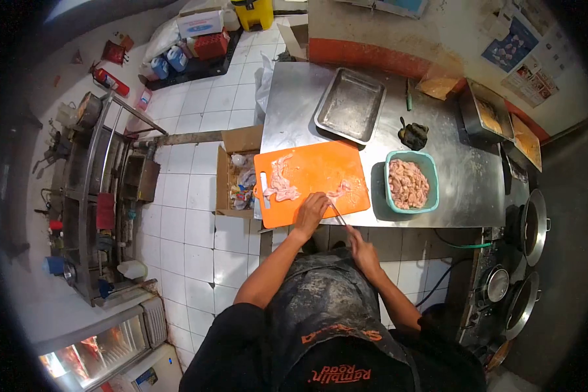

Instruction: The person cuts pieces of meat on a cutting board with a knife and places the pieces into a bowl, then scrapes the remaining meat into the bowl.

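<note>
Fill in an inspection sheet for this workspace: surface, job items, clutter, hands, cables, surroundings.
Surface: steel table, with an orange cutting board near its front edge.
Job items: pale meat pieces on the board, more in a teal tub to the right; a knife.
Clutter: metal tray beyond the board; dark bundle beyond the tub.
Hands: right hand holds the knife; left hand is over the board, its grip unclear.
Cables: green hose and a dark line, hose or cable unclear, at the table's right.
Surroundings: open cardboard box left of the table; fire extinguisher farther left; white floor tiles.
</note>
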Motion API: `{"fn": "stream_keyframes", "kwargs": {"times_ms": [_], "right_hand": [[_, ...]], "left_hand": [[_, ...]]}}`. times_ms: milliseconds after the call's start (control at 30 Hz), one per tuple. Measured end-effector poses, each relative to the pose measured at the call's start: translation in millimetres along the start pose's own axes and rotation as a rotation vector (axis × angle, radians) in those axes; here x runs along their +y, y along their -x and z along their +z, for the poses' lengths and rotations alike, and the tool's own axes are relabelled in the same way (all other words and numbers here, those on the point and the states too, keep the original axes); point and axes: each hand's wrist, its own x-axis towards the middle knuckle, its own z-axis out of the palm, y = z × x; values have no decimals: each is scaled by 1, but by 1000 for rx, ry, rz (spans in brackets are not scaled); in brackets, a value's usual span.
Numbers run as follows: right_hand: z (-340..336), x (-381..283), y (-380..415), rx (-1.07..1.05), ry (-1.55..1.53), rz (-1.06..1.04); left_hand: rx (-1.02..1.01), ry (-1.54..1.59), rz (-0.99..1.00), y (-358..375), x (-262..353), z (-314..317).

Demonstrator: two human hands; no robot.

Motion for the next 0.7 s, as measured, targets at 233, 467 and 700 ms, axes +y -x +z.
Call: {"fn": "stream_keyframes", "kwargs": {"times_ms": [233, 467, 700], "right_hand": [[-40, -23, 22, -140, 46, 122], [-2, -25, -11, -30, -26, -11], [0, -28, -16, -93, 40, -9]], "left_hand": [[28, 83, -39, 13, 0, -18], [-86, 45, -60, 13, 5, -21], [7, 69, -7, 12, -3, -15]]}}
